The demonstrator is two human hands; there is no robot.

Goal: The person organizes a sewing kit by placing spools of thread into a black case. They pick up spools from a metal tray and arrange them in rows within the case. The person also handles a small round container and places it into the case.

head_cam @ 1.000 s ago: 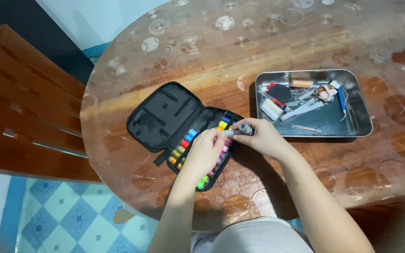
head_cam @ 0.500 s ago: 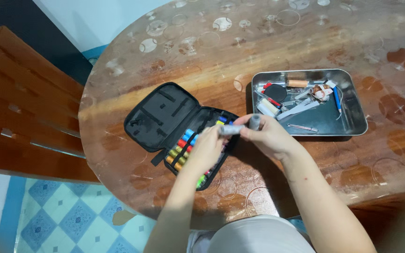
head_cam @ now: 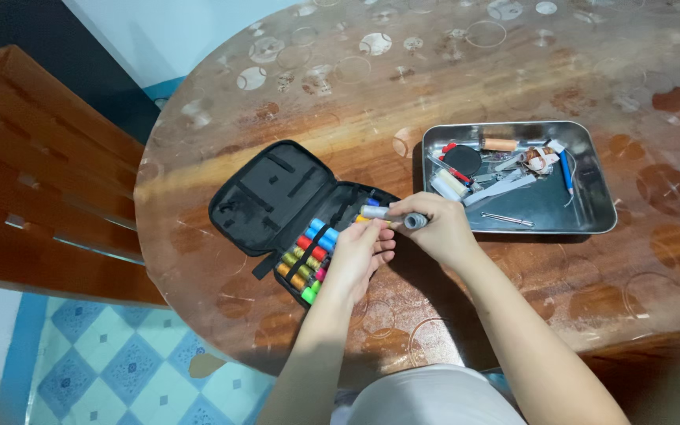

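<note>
Grey spools (head_cam: 391,215), two, pinched in right hand (head_cam: 434,228) fingers; left hand (head_cam: 356,256) fingers loosely together.

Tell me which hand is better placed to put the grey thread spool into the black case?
Probably the right hand: it already holds the grey spool at the edge of the open black case. The left hand holds nothing and rests on the coloured spools, so it could hold the row steady.

One open black case (head_cam: 273,193), one steel tray (head_cam: 592,220), one wooden chair (head_cam: 41,181). Two grey spools (head_cam: 391,214) are in hand. About nine coloured spools (head_cam: 308,256) show in the case; others may be hidden.
</note>
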